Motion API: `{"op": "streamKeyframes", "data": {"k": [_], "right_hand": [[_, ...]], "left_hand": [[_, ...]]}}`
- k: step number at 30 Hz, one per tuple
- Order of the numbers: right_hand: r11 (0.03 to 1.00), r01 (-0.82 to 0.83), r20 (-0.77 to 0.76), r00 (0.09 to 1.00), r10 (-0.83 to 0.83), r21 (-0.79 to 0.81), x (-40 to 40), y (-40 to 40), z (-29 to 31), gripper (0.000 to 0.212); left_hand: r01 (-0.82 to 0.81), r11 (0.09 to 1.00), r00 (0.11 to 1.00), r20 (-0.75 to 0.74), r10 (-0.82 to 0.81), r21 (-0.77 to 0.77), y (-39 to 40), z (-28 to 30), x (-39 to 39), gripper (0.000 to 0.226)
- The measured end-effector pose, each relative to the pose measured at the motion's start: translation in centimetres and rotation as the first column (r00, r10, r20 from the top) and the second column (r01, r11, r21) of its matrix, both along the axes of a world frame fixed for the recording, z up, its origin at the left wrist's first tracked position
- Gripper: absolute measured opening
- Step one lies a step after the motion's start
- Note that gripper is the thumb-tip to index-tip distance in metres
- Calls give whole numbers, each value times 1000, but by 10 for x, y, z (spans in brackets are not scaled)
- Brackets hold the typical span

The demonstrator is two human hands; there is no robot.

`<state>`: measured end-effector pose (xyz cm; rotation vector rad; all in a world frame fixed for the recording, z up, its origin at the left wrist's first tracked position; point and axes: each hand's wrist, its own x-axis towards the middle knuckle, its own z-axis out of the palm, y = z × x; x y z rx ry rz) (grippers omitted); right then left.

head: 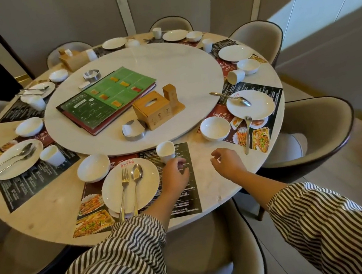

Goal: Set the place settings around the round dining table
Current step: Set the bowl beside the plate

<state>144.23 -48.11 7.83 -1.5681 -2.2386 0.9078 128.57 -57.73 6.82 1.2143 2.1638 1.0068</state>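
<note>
Now both hands point(200, 169) loosely curled over table point(207, 194) edge nr cup point(165, 151)

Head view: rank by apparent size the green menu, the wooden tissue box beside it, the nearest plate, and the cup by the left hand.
1. Green menu
2. Nearest plate; it is closer to the camera, which inflates it
3. Wooden tissue box
4. Cup

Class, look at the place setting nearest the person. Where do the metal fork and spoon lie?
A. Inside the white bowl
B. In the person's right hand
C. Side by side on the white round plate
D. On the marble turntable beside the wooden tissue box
C: the metal fork and metal spoon lie side by side across the white round plate, handles pointing toward the person.
</note>
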Motion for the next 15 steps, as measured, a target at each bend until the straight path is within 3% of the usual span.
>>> {"op": "streamKeyframes", "data": {"k": [11,15], "right_hand": [[988,-132,-2,991,133,82,134,48,29,32],[985,-151,-8,988,152,86,180,71,35,22]], "left_hand": [[-84,996,996,27,85,-24,41,11,143,33],[-122,992,991,56,123,-31,55,4,193,31]]}}
